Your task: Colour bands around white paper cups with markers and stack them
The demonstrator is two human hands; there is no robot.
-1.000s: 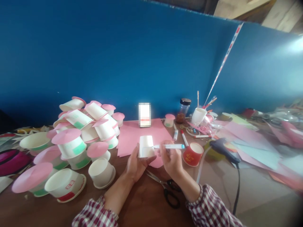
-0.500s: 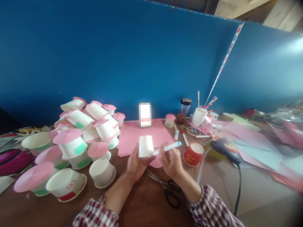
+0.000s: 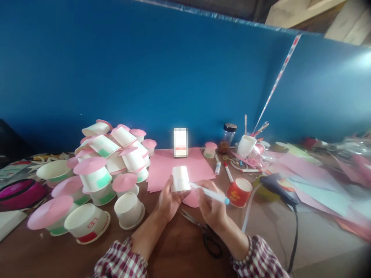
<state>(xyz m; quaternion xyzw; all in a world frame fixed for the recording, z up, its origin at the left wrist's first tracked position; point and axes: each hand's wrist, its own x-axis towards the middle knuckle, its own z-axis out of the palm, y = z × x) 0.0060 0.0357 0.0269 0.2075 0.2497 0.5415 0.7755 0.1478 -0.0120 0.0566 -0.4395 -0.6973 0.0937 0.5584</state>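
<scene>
My left hand [image 3: 169, 200] holds a white paper cup [image 3: 181, 178] upside down, with faint drawn lines on its side. In my right hand [image 3: 213, 204] is a white marker [image 3: 211, 192] with a light blue end; its tip points at the cup's lower right side, and whether it touches I cannot tell. Beneath the hands, a pink paper disc [image 3: 191, 198] lies partly hidden on the table. A pair of scissors [image 3: 206, 233] with black handles rests just below my right hand.
Paper cups with pink paper tops [image 3: 92, 173] are piled at the left. Pink sheets [image 3: 162, 166] lie behind my hands. To the right are a red paper cup [image 3: 239, 193], a hot glue gun [image 3: 279, 187] with its cord, a jar [image 3: 227, 139] and scattered paper.
The marker has swung so its blue end sits lower and further right, and its tip has moved up slightly. The whole view has shifted a little.
</scene>
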